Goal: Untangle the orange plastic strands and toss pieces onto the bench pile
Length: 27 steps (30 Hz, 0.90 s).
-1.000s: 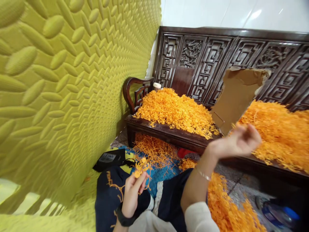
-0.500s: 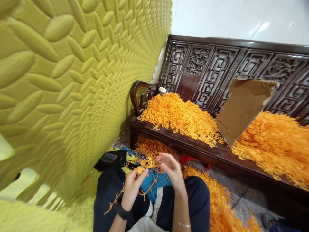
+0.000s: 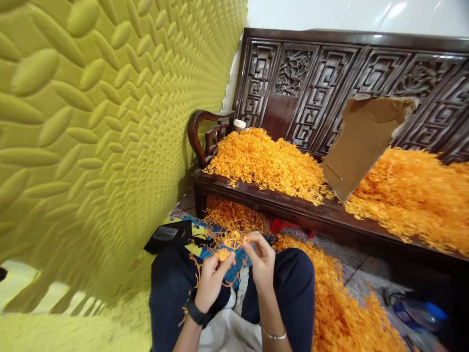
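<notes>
Above my lap, my left hand, with a black band at the wrist, pinches a small orange plastic piece between thumb and fingers. My right hand, with a bracelet at the wrist, is closed at the fingertips on thin orange strands, just right of that piece. Orange branching strands hang below and between the hands. Behind them lies a tangle of orange strands on the floor, partly under the bench.
A dark carved wooden bench holds two orange heaps, with a torn cardboard sheet between them. A yellow textured mat stands at left. Near my knee lies a black bag; more orange pieces cover the floor at right.
My right hand has come closer to my left, and its spread fingers have closed on the strands. The view has shifted, bringing a blue-capped container in at lower right.
</notes>
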{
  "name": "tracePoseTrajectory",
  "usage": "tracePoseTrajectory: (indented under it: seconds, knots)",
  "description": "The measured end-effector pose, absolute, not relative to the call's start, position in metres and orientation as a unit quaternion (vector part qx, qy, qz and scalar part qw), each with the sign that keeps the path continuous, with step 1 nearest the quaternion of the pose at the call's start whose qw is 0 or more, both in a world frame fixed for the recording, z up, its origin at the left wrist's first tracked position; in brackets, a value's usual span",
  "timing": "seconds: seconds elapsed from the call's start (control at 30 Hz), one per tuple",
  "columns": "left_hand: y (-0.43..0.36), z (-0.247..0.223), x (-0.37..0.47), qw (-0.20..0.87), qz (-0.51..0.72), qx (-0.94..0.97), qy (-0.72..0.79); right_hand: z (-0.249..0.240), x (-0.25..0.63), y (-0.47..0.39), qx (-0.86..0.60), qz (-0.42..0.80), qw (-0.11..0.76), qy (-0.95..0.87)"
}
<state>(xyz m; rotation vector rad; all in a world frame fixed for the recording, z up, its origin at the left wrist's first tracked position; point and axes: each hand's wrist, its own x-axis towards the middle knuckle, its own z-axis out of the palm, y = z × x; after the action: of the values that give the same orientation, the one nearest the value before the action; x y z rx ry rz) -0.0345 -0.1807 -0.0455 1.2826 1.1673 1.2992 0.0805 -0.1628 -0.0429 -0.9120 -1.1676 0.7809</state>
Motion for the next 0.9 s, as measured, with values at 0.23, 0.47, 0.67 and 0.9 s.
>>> tracePoseTrajectory:
  seconds: [0.23, 0.47, 0.67, 0.9]
  knots:
    - [-0.218, -0.046, -0.01, 0.419, 0.501, 0.626, 0.426, -0.006, 0.154, -0.17, -0.345, 0.113, 0.894, -0.262]
    - [-0.197, -0.057, -0.025, 0.397, 0.464, 0.662, 0.434, 0.092, 0.223, -0.12, -0.257, -0.194, 0.913, -0.251]
    - [-0.195, -0.054, -0.023, 0.376, 0.459, 0.669, 0.447, 0.103, 0.214, -0.018, -0.517, 0.038, 0.608, -0.602]
    - [-0.182, -0.053, -0.03, 0.395, 0.47, 0.623, 0.485, 0.013, 0.164, -0.083, -0.42, 0.373, 0.445, -0.697]
